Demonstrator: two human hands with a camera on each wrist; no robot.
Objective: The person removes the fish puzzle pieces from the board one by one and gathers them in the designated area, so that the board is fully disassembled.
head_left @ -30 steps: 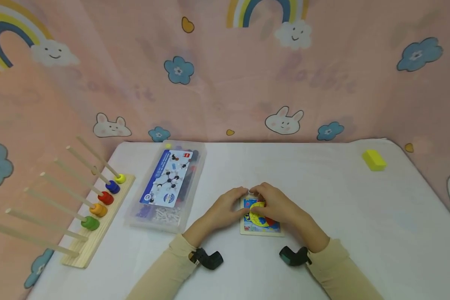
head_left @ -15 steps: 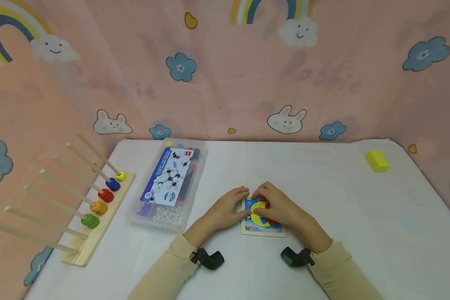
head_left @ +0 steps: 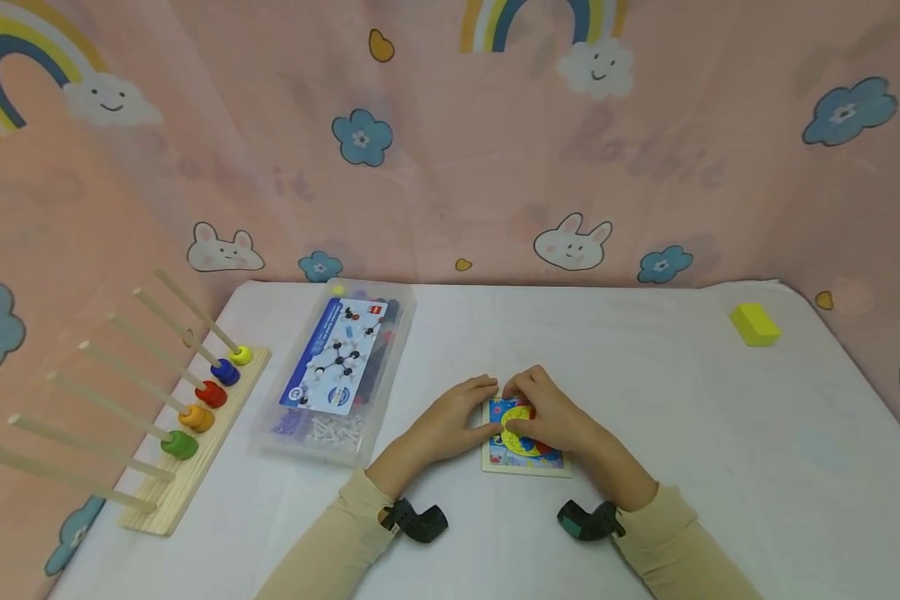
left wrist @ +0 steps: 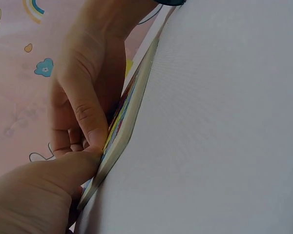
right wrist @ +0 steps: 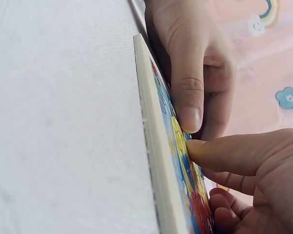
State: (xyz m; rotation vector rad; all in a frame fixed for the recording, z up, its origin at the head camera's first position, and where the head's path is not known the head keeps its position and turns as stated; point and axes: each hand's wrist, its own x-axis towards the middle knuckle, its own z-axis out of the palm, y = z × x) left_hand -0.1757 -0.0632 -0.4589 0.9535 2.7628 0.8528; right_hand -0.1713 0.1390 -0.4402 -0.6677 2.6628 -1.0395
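Pressing of a yellow piece (head_left: 515, 421) into the puzzle board (head_left: 527, 461) is underway, likely near-complete; left hand (head_left: 450, 419) steadies the board edge with its fingers, right hand (head_left: 558, 412) thumb pushes the piece down.

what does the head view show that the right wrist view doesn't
Only the head view shows the table layout: the peg rack with coloured beads, the clear box, the yellow block, and both sleeves.

Only the right wrist view shows the puzzle edge-on, its wooden thickness, and a thumb pressing its yellow part.

Both show the left hand and right hand on the puzzle, lying flat on the white table.
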